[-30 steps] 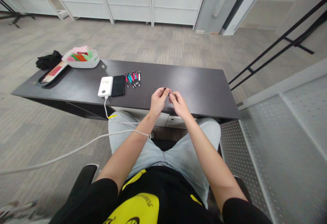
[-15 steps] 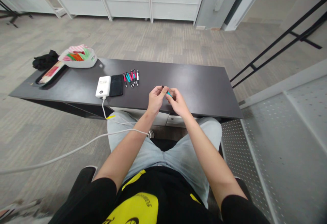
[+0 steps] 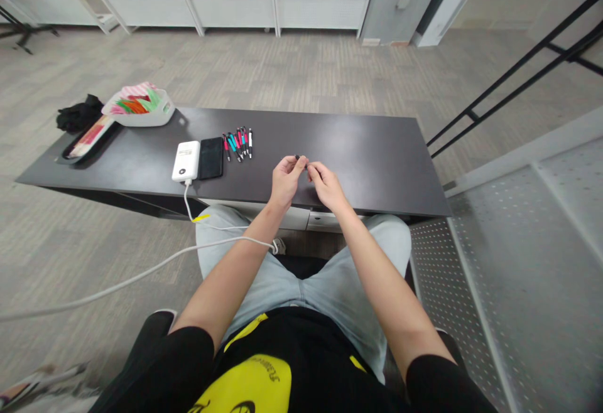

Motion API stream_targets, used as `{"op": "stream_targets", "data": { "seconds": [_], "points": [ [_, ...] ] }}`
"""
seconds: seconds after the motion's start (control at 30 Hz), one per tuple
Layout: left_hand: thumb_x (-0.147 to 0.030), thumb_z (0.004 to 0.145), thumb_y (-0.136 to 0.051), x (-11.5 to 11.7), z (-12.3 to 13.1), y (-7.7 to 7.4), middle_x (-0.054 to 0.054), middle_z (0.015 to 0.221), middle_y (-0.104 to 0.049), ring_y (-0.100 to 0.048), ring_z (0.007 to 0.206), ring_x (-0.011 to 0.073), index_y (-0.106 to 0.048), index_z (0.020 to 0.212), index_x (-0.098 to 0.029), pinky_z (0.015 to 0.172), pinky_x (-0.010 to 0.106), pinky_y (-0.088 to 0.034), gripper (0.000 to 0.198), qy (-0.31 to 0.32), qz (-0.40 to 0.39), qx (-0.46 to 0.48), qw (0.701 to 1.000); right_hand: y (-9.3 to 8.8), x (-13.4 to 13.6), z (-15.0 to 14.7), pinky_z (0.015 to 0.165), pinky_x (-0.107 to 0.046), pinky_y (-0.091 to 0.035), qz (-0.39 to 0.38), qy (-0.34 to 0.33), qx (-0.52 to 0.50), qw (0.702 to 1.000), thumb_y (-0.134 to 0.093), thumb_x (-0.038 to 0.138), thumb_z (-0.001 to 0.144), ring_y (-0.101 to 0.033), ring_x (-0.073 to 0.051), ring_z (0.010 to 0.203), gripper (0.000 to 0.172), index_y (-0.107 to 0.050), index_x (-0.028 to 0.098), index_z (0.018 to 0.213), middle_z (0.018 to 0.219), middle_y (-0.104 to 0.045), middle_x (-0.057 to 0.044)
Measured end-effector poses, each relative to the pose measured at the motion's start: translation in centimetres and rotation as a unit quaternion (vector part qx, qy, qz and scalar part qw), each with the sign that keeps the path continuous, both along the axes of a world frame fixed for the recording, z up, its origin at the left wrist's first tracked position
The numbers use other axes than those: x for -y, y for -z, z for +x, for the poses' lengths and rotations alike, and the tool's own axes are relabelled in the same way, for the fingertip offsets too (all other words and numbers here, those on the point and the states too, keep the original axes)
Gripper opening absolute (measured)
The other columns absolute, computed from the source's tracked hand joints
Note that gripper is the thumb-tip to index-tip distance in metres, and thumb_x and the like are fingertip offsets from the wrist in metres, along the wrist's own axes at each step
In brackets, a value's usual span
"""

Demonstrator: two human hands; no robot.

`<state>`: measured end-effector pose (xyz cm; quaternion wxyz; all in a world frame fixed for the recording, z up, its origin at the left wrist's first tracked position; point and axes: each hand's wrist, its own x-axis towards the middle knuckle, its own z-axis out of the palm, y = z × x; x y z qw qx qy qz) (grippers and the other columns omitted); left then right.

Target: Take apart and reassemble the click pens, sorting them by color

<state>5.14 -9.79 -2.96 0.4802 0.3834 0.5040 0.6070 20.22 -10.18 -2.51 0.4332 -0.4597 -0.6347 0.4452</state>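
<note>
Above the table's front half, my left hand (image 3: 285, 181) pinches the dark end of a pen (image 3: 298, 158) between thumb and fingers. My right hand (image 3: 326, 186) is closed at the pen's other end, its fingers close to the left thumb. Most of the pen's barrel is hidden by the fingers. To the left lie several pens (image 3: 238, 143) in pink, teal and white with black grips, set roughly side by side. Beside them are a black phone (image 3: 211, 158) and a white power bank (image 3: 186, 160).
A white cable (image 3: 187, 194) runs from the power bank over my lap and left arm. On the dark table (image 3: 367, 149), a white basket (image 3: 160, 112) of colourful packets, a black tray (image 3: 87, 146) and black cloth (image 3: 79, 113) stand at the far left. A perforated panel (image 3: 527, 262) is at right.
The teal part of the pen that showed between my hands is now covered by my right fingers. My right hand has curled in closer; the left stays nearly in place.
</note>
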Motion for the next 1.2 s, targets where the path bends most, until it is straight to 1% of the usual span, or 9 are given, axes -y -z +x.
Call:
{"op": "stream_targets", "data": {
  "seconds": [0.13, 0.27, 0.4, 0.57, 0.73, 0.8, 0.93, 1.07, 1.2],
  "points": [
    [-0.040, 0.110, -0.095, -0.2, 0.1, -0.7, 0.004, 0.111, -0.094, -0.092, 0.121, 0.0275, -0.074, 0.093, -0.034, 0.120, 0.049, -0.077, 0.028, -0.019, -0.024, 0.002, 1.000, 0.2, 0.0, -0.1, 0.093, -0.046, -0.062, 0.013, 0.037, -0.016, 0.999, -0.086, 0.057, 0.103, -0.066, -0.030, 0.089, 0.029, -0.066, 0.038, 0.109, 0.096, -0.073, -0.002],
    [-0.036, 0.111, -0.097, -0.5, -0.1, -1.3, 0.001, 0.109, -0.093, -0.092, 0.118, 0.0248, -0.077, 0.094, -0.033, 0.118, 0.044, -0.078, 0.027, -0.030, -0.041, 0.019, 0.999, 0.4, 0.1, 0.2, 0.089, -0.045, -0.059, 0.003, 0.036, -0.004, 0.999, -0.082, 0.055, 0.107, -0.061, -0.030, 0.084, 0.022, -0.068, 0.039, 0.112, 0.084, -0.061, 0.002],
    [-0.032, 0.115, -0.091, -1.4, -0.6, -1.6, 0.002, 0.111, -0.092, -0.089, 0.111, 0.0223, -0.078, 0.096, -0.032, 0.111, 0.041, -0.079, 0.023, -0.042, -0.022, 0.011, 0.999, 0.6, 0.0, 0.8, 0.089, -0.045, -0.056, 0.014, 0.034, -0.002, 0.999, -0.076, 0.060, 0.110, -0.060, -0.030, 0.084, 0.023, -0.073, 0.037, 0.109, 0.086, -0.065, -0.001],
    [-0.039, 0.120, -0.087, -3.5, -2.7, -2.3, 0.004, 0.107, -0.089, -0.087, 0.101, 0.0214, -0.079, 0.106, -0.030, 0.098, 0.035, -0.078, 0.019, -0.053, 0.004, -0.017, 0.998, 1.0, -0.3, 2.0, 0.091, -0.046, -0.055, 0.011, 0.053, 0.015, 0.998, -0.078, 0.061, 0.109, -0.061, -0.031, 0.087, 0.025, -0.073, 0.037, 0.104, 0.087, -0.066, -0.002],
    [-0.023, 0.112, -0.092, -6.2, -5.8, -3.5, 0.002, 0.098, -0.089, -0.087, 0.097, 0.0234, -0.077, 0.110, -0.029, 0.098, 0.036, -0.067, 0.016, -0.003, 0.011, -0.146, 0.989, 2.3, -0.5, 3.0, 0.090, -0.047, -0.057, 0.010, 0.086, -0.016, 0.996, -0.079, 0.065, 0.106, -0.062, -0.030, 0.085, 0.029, -0.073, 0.037, 0.105, 0.087, -0.065, -0.002],
    [-0.021, 0.108, -0.092, -7.2, -6.8, -3.7, 0.002, 0.095, -0.089, -0.087, 0.102, 0.0281, -0.075, 0.104, -0.028, 0.108, 0.042, -0.063, 0.018, 0.030, -0.006, -0.261, 0.965, 3.1, -0.8, 3.2, 0.089, -0.048, -0.057, 0.009, 0.091, -0.046, 0.995, -0.079, 0.066, 0.106, -0.063, -0.030, 0.083, 0.030, -0.073, 0.037, 0.106, 0.087, -0.067, -0.002],
    [-0.031, 0.106, -0.094, -8.5, -7.4, -3.6, 0.005, 0.105, -0.095, -0.086, 0.130, 0.0389, -0.080, 0.099, -0.027, 0.133, 0.061, -0.041, 0.016, 0.076, -0.048, -0.480, 0.872, 4.4, -1.3, 3.4, 0.084, -0.047, -0.053, 0.016, 0.100, -0.106, 0.989, -0.082, 0.070, 0.105, -0.059, -0.028, 0.079, 0.034, -0.073, 0.037, 0.107, 0.086, -0.068, -0.001],
    [-0.042, 0.113, -0.089, -9.0, -7.4, -2.7, 0.007, 0.129, -0.097, -0.081, 0.147, 0.0428, -0.087, 0.107, -0.028, 0.134, 0.063, -0.037, 0.016, 0.125, -0.094, -0.556, 0.816, 5.1, -1.6, 3.4, 0.079, -0.045, -0.049, 0.024, 0.103, -0.132, 0.986, -0.088, 0.074, 0.103, -0.057, -0.027, 0.076, 0.038, -0.075, 0.038, 0.105, 0.082, -0.065, 0.001],
    [-0.047, 0.115, -0.088, -8.6, -8.3, -1.9, 0.013, 0.163, -0.085, -0.076, 0.151, 0.0419, -0.092, 0.140, -0.029, 0.132, 0.060, -0.041, 0.031, 0.143, -0.055, -0.575, 0.804, 5.3, -1.7, 3.4, 0.076, -0.044, -0.047, 0.023, 0.104, -0.127, 0.986, -0.089, 0.077, 0.103, -0.056, -0.028, 0.075, 0.042, -0.075, 0.038, 0.102, 0.081, -0.063, 0.000]
  ]
}}
